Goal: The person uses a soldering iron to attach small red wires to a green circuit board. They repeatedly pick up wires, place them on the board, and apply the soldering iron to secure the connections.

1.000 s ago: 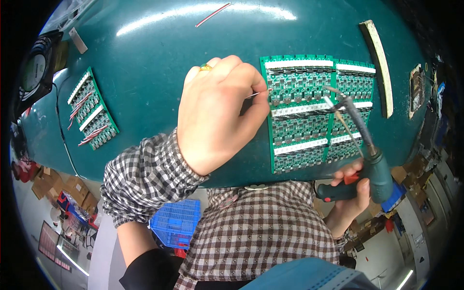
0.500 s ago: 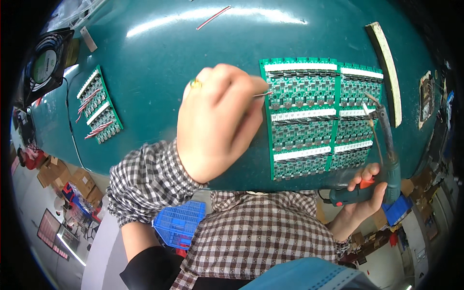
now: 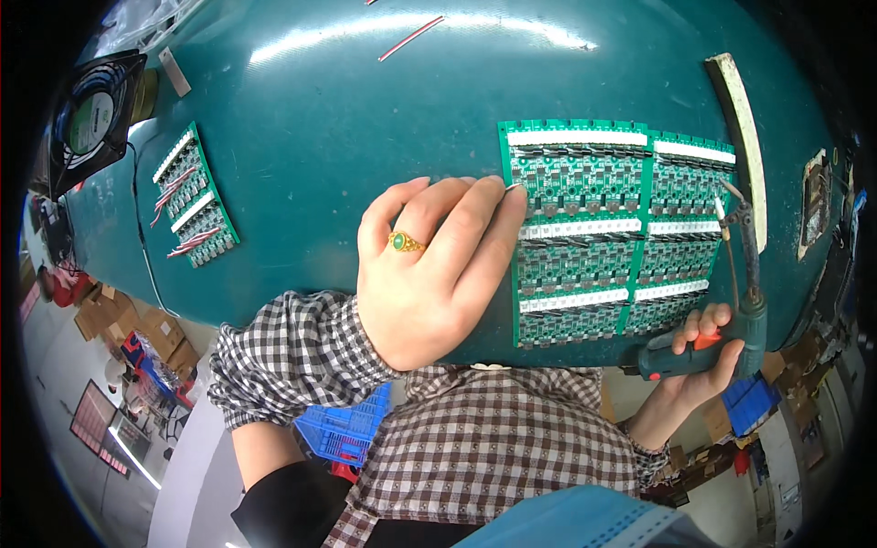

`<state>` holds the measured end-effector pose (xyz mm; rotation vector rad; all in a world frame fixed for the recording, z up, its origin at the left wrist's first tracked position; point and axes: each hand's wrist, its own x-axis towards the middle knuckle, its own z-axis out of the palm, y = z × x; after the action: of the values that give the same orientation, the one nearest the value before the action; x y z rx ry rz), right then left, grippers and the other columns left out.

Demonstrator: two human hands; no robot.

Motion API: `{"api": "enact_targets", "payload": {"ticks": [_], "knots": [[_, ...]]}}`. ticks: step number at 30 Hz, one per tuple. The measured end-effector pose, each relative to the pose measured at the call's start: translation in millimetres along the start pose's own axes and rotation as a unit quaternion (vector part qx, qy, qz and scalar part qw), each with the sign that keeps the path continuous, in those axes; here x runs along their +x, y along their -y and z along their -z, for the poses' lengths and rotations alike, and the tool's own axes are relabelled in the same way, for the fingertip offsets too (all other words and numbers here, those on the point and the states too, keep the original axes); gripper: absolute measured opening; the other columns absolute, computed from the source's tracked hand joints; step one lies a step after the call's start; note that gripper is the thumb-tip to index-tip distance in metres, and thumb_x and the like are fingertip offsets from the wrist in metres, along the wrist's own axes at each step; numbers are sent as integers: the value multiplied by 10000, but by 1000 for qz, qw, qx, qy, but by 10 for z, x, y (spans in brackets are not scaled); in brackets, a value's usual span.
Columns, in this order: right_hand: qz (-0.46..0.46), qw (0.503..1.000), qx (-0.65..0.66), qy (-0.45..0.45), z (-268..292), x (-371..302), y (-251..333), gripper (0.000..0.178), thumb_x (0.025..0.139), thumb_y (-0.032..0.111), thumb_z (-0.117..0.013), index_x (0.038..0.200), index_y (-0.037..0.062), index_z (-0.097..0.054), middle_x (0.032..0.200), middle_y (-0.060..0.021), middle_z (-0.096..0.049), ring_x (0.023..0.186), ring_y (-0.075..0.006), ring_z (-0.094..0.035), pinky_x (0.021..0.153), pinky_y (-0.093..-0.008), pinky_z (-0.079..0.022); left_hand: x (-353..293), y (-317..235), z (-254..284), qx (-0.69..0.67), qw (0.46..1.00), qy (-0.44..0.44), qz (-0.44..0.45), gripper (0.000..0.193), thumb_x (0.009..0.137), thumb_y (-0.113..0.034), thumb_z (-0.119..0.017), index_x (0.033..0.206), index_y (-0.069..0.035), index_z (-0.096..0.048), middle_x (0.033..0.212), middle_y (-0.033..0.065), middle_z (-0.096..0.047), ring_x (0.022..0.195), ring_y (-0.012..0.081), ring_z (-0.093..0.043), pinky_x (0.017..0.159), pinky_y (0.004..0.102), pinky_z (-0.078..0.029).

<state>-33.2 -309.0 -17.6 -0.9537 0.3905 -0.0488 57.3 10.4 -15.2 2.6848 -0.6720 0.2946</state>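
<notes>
My left hand [image 3: 438, 274], wearing a ring with a green stone, is at the left edge of a green circuit board panel [image 3: 575, 260]. Its thumb and forefinger are pinched on a thin wire, mostly hidden; only a pale tip shows. The panel carries rows of white connector strips and small dark parts. My right hand [image 3: 699, 376] grips a dark green soldering gun [image 3: 751, 331], fingers around its handle by the red trigger. The gun's tip and thin feed tube point up over the panel's right side.
A smaller board [image 3: 196, 196] with red and white wires lies at the left, near a black fan [image 3: 91, 123] and its cable. Another wire [image 3: 411, 38] lies at the far side. A pale strip [image 3: 744, 137] and a framed piece [image 3: 813, 205] are at the right.
My left hand has come down slightly and to the right, its fingertips now at the panel's edge. The soldering gun has shifted slightly right. In the view, the panel sits a little lower.
</notes>
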Motion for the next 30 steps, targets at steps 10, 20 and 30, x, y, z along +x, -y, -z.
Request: {"api": "enact_targets", "payload": {"ticks": [10, 20, 30], "knots": [[-14, 1000, 7, 0, -22, 18, -16, 415, 963, 310, -568, 1156, -39, -450, 986, -107, -509, 822, -215, -549, 574, -294, -549, -3, -1, 30, -3, 1000, 7, 8, 468, 588, -27, -694, 1047, -113, -711, 1056, 15, -641, 932, 177, -608, 851, 376, -446], [-31, 1000, -1, 3, -60, 37, 20, 402, 963, 334, -568, 1128, -8, -437, 946, -78, -487, 847, -196, -536, 630, -297, -539, 23, 25, 4, -57, 998, 23, 15, 514, 579, -13, -675, 1081, -124, -708, 1066, 43, -623, 944, 221, -588, 852, 392, -443], [-41, 999, 7, 23, -43, 42, 31, 394, 965, 336, -565, 1123, -3, -441, 952, -75, -492, 852, -194, -535, 629, -296, -533, -55, -30, -8, -58, 998, 15, 25, 514, 587, 15, -661, 1083, -110, -704, 1083, 71, -622, 971, 239, -591, 852, 414, -472]]}}
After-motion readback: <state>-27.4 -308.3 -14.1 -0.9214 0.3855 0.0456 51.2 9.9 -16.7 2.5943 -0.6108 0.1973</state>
